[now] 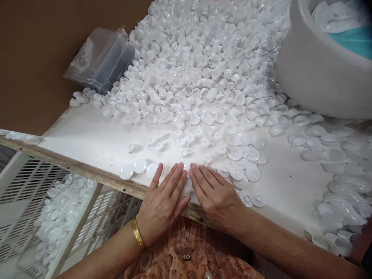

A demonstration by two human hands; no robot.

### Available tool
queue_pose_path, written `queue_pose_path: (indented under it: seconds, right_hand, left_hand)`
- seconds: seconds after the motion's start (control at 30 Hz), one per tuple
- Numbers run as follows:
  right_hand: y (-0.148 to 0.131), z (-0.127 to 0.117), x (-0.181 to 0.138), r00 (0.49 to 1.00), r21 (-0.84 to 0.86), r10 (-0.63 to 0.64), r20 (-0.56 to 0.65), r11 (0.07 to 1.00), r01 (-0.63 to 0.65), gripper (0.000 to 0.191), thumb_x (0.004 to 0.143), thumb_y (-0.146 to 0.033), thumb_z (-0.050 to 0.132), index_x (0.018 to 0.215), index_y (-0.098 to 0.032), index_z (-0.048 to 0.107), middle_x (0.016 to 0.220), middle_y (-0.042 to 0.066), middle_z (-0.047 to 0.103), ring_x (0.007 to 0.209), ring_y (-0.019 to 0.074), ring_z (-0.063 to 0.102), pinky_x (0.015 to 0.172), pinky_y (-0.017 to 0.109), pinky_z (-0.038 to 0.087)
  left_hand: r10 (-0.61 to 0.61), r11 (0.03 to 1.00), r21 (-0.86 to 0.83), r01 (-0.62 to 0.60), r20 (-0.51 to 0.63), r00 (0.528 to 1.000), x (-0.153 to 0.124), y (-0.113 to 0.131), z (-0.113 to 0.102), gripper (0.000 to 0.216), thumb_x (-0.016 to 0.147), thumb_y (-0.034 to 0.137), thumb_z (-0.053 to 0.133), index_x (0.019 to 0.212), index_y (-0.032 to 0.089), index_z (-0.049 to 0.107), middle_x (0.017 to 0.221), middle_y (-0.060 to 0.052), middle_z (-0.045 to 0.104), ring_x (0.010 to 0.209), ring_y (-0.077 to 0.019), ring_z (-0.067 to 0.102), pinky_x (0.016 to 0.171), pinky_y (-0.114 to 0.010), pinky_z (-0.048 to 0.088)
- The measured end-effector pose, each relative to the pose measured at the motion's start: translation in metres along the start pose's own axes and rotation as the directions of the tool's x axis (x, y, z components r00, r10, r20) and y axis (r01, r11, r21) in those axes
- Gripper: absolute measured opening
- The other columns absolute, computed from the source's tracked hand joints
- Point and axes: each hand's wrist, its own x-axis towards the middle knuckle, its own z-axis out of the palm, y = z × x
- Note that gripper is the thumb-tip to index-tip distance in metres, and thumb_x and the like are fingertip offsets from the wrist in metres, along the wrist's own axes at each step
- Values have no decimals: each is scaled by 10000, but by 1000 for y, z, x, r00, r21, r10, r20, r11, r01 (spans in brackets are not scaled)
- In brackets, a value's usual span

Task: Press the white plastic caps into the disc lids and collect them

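Saucers [140,166], small white plastic discs, lie flat in a short row at the counter's [95,135] near edge, just left of my left hand [162,203]. More saucers [247,162] spread to the right of my right hand [216,195]. Both hands lie palm down, side by side, fingers straight and close together, fingertips touching the counter; neither pinches anything. I judge they are flattened this way to sweep or gather pieces toward the edge, though whether anything sits under the palms I cannot tell. A gold bangle [137,231] is on the left wrist.

Below the edge at left, a slotted crate [29,186] holds more white pieces.

Just beyond the fingertips, loose little cups [186,152] lie scattered, some tipped over. Farther back they thicken into a big heap [203,58] across the counter. A clear bag [100,58] rests at the heap's left; a pale tub [316,73] stands at far right.
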Motion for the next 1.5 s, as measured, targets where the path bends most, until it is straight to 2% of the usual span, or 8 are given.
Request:
queue_pose_path:
  seconds: [0.17, 0.33, 0.47, 0.57, 0.67, 0.9, 1.27, 1.5]
  right_hand:
    - [-2, 2, 2, 999, 49, 34, -21, 998, -33, 441, 826, -146, 436, 1230, 23, 492, 1306, 233, 462, 1182, 302, 457, 978, 430, 401]
    - [0, -5, 1, 989, 201, 133, -69, 973, -117, 366, 874, -182, 450, 1223, -106, 525, 1281, 107, 531, 1182, 211, 464, 970, 380, 407]
    - [22, -17, -4, 933, 222, 312, -182, 937, -270, 273, 879, -156, 455, 1109, -151, 603, 1100, 73, 648, 1040, 196, 552, 864, 368, 457]
    - [40, -18, -9, 885, 196, 409, -222, 908, -370, 232, 882, -183, 454, 1031, -166, 631, 1005, 72, 669, 954, 207, 579, 808, 365, 464]
    - [48, -14, -13, 885, 137, 403, -235, 915, -381, 217, 876, -202, 464, 1016, -178, 628, 982, 65, 663, 937, 212, 575, 801, 358, 444]
    - [54, -14, -25, 853, 92, 485, -192, 874, -477, 117, 849, -230, 516, 851, -175, 620, 829, 55, 628, 826, 200, 540, 757, 329, 420]
    - [54, -19, -23, 887, -38, 462, -2, 886, -462, 153, 796, -252, 626, 926, -172, 616, 858, 66, 603, 836, 229, 509, 714, 349, 402]
    - [50, -23, -19, 833, 265, 553, -36, 809, -525, 68, 794, -193, 606, 798, -191, 538, 733, -4, 609, 690, 154, 560, 616, 272, 432]
  left_hand:
    - [-73, 995, -72, 69, -49, 996, 4, 2, -2, 422, 878, 313, 436, 1255, 124, 458, 1316, -142, 492, 1265, -245, 403, 1100, -558, 151]
    - [-99, 995, -37, 95, -145, 984, -6, -6, -9, 328, 863, 267, 478, 1183, 213, 526, 1228, -64, 582, 1283, -281, 367, 1072, -596, 137]
    - [-153, 988, -38, 149, -197, 968, -17, -21, -18, 268, 853, 228, 497, 1108, 240, 576, 1205, -67, 584, 1228, -279, 426, 1030, -561, 237]
    - [-315, 949, -126, 290, -280, 907, 0, -29, -22, 298, 880, 243, 448, 1156, 257, 560, 1230, -98, 526, 1181, -262, 441, 948, -491, 354]
    - [-431, 902, -135, 410, -311, 847, 35, -35, -12, 414, 900, 322, 394, 1313, 306, 418, 1334, -130, 381, 1240, -311, 330, 923, -531, 352]
    - [-199, 979, -12, 201, -220, 955, 69, -33, 23, 529, 865, 431, 445, 1368, 394, 284, 1468, -67, 200, 1355, -323, 151, 1055, -584, 117]
    - [-175, 984, 14, 180, -177, 969, 68, -35, 19, 544, 865, 465, 418, 1379, 389, 256, 1454, -99, 219, 1336, -318, 198, 1042, -583, 115]
    - [-185, 983, -14, 185, -131, 974, 53, -40, 6, 488, 904, 445, 297, 1382, 349, 283, 1326, -118, 389, 1217, -297, 335, 979, -525, 248]
